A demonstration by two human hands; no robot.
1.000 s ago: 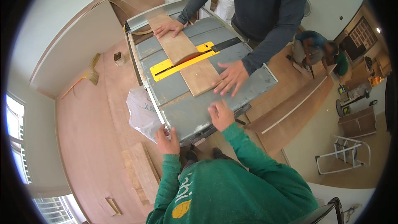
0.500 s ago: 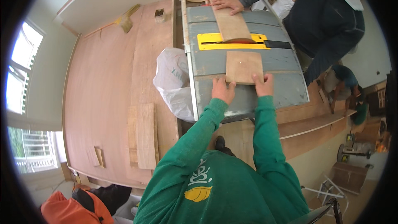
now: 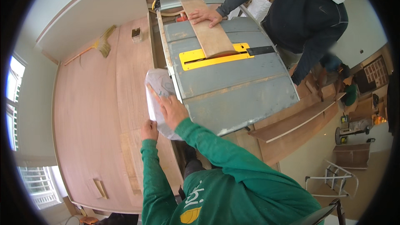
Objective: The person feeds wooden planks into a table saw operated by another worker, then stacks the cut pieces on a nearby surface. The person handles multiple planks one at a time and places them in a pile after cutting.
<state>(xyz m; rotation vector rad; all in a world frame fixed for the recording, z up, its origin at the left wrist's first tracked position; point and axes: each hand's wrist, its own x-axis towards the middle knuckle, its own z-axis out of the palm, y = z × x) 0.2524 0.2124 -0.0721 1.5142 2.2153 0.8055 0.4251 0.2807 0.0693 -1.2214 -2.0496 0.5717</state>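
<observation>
A worker in green sleeves handles a narrow wooden piece [image 3: 153, 92] just off the left edge of a table saw [image 3: 246, 81], at eight o'clock from the middle of its grey top. The piece shows almost edge-on, angling from the right hand [image 3: 173, 110] toward ten or eleven o'clock, in front of a white plastic bag [image 3: 158, 77]. The right fingers appear to pinch its near end, perhaps to carry it clear of the saw's surface. The left hand [image 3: 150, 130] sits close by, at eight o'clock from the right, its fingers curled; whether they grip the piece cannot be told from this angle.

Across the saw, at two o'clock, a co-worker in a dark top [image 3: 308, 16] lays one palm [image 3: 205, 16] flat on a long wooden board [image 3: 212, 37], fingers spread, presumably to steady it against the tabletop. The board's near end rests over the yellow throat plate [image 3: 221, 61], whose slot crosses beneath it; its far end reaches toward the metal rail [image 3: 168, 2] at the saw's far side. A straw broom [image 3: 103, 46] lies on the plywood sheeting [image 3: 87, 104] at ten o'clock from the worker's hands, well apart from them.
</observation>
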